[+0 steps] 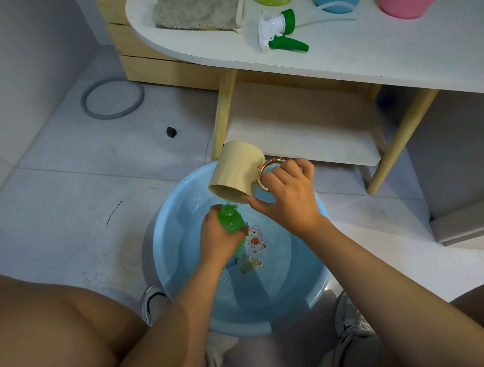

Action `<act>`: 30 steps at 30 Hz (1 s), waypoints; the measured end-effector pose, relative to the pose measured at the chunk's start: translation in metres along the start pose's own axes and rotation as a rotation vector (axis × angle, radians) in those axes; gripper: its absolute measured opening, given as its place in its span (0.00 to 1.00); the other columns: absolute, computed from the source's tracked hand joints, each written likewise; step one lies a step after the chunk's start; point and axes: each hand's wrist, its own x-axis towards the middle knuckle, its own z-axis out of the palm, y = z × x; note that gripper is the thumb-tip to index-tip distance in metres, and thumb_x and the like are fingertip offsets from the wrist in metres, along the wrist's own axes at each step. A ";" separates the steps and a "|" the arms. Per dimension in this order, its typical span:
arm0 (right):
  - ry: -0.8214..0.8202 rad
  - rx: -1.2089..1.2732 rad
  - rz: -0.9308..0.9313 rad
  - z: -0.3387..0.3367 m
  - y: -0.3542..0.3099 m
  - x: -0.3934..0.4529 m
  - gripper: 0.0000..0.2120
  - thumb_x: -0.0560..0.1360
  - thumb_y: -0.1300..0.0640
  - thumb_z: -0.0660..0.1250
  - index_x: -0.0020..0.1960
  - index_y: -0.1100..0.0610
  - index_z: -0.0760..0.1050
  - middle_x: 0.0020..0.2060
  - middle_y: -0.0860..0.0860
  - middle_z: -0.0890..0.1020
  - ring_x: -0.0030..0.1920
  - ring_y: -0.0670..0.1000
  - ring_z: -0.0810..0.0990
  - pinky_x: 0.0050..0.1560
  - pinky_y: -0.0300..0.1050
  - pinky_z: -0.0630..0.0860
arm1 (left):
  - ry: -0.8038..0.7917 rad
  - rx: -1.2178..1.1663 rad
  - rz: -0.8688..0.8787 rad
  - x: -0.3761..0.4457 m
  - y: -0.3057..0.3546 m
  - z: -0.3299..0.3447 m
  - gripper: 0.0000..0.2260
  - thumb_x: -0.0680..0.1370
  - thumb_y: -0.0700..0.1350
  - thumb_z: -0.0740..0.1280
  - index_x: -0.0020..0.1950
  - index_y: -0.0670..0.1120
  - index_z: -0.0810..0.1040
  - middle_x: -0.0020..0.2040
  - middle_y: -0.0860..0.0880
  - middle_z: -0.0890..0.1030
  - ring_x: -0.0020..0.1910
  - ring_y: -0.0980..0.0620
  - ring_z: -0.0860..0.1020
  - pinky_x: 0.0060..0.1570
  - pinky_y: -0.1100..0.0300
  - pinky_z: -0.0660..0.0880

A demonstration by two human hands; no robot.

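Note:
A beige cup [237, 171] with a gold ring handle [265, 172] is tipped mouth-down over a light blue basin [168, 258] of water on the floor. My right hand [287, 195] grips the handle, with its thumb along the cup's rim. Just below the cup's mouth, my left hand [219, 236] holds a green translucent bottle [230, 220] with its open neck pointing up at the cup. A cartoon print shows on the basin's bottom.
A white oval table [360, 56] stands behind, carrying a grey cloth [195, 11], a white and green spray head [279, 31] with a tube, and several coloured cups. A grey ring [113, 98] and a small black object [171, 132] lie on the tiled floor.

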 end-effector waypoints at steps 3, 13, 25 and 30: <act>0.013 -0.004 -0.013 -0.001 0.000 0.001 0.18 0.66 0.44 0.73 0.35 0.58 0.73 0.30 0.50 0.75 0.40 0.51 0.68 0.52 0.47 0.63 | 0.005 0.003 0.000 0.001 -0.001 0.001 0.25 0.66 0.48 0.77 0.57 0.46 0.71 0.53 0.48 0.77 0.50 0.49 0.76 0.45 0.61 0.69; -0.039 -0.116 -0.004 0.001 0.010 -0.009 0.15 0.66 0.46 0.74 0.36 0.57 0.76 0.31 0.48 0.76 0.40 0.52 0.72 0.52 0.48 0.63 | -0.001 -0.013 0.025 -0.001 -0.006 0.000 0.27 0.66 0.47 0.78 0.60 0.46 0.71 0.56 0.46 0.75 0.54 0.47 0.75 0.48 0.60 0.69; -0.102 -0.115 -0.082 0.003 0.010 -0.027 0.12 0.70 0.48 0.68 0.35 0.56 0.74 0.31 0.49 0.77 0.44 0.50 0.69 0.54 0.48 0.62 | 0.021 0.095 0.096 -0.002 -0.004 0.002 0.25 0.64 0.46 0.78 0.56 0.44 0.73 0.53 0.45 0.76 0.52 0.44 0.75 0.52 0.51 0.74; -0.236 -0.121 0.086 0.001 0.014 -0.023 0.18 0.66 0.42 0.69 0.33 0.57 0.75 0.31 0.49 0.78 0.39 0.53 0.75 0.52 0.48 0.61 | 0.015 0.127 0.132 -0.003 -0.004 0.000 0.23 0.64 0.47 0.77 0.55 0.45 0.72 0.53 0.47 0.76 0.53 0.45 0.74 0.53 0.48 0.74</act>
